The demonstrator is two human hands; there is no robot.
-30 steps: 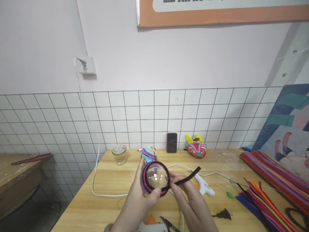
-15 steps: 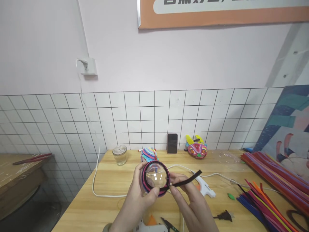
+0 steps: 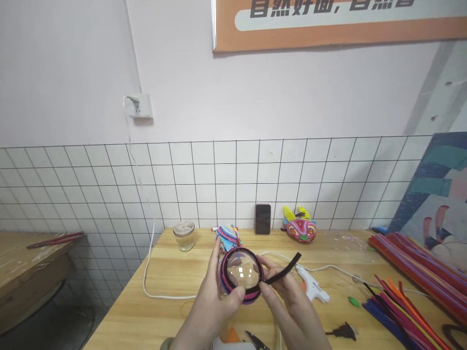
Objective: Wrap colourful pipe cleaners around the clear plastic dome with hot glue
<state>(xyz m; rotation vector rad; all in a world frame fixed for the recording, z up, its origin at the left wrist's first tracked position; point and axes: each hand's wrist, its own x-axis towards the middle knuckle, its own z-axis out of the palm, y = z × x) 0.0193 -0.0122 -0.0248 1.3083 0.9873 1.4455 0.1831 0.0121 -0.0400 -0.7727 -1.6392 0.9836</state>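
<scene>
Between my hands is a clear dome (image 3: 243, 270), ringed with black, magenta and blue fuzzy strips. My left hand (image 3: 217, 304) grips its left side, the thumb pressed on the lower front rim. A black pipe cleaner (image 3: 286, 270) runs along the rim, and its loose end sticks out to the upper right. Pinched between thumb and fingers of my right hand (image 3: 288, 301) is this strip, right at the dome's lower right edge. A white glue gun (image 3: 313, 287) lies behind my right hand. Below my hands, scissors (image 3: 257, 340) rest partly out of frame.
Bundles of coloured pipe cleaners (image 3: 397, 311) lie at the right. A glass jar (image 3: 184, 236), a striped ornament (image 3: 228, 237), a phone (image 3: 262, 218) and a pink animal ornament (image 3: 300, 227) line the back. A white cable (image 3: 148, 272) loops at left; a black plug (image 3: 345, 331) sits at front right.
The view has shifted slightly, so everything sits a little lower and further right. The dome has tilted a bit, and the strip's loose end looks shorter and points more steeply upward.
</scene>
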